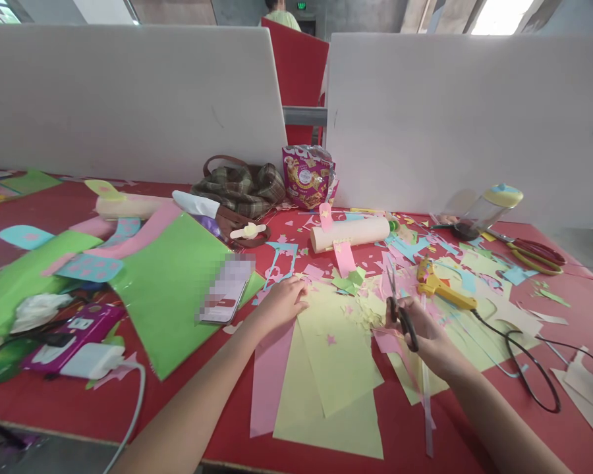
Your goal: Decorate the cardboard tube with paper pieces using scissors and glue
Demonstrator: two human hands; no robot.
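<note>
My right hand (422, 332) is closed on the black handles of a pair of scissors (393, 289), whose blades point away from me. Beneath my left hand (282, 303) are the upper edges of the paper sheets; its fingers are loosely bent, the thumb apart, and nothing shows in it. Between the hands lie pale yellow sheets (333, 375), partly over a pink sheet (271, 388). A small pink star (331, 340) rests on the top yellow sheet. Just beyond is a cream paper tube (353, 234) with pink tabs.
A yellow glue gun (445, 289) with a black cord lies right, near larger scissors (536, 253) and a clear jar (489, 210). Paper scraps are scattered around. Left are a phone (230, 289), green sheet (163, 303) and white charger (91, 360). White panels (128, 99) stand behind.
</note>
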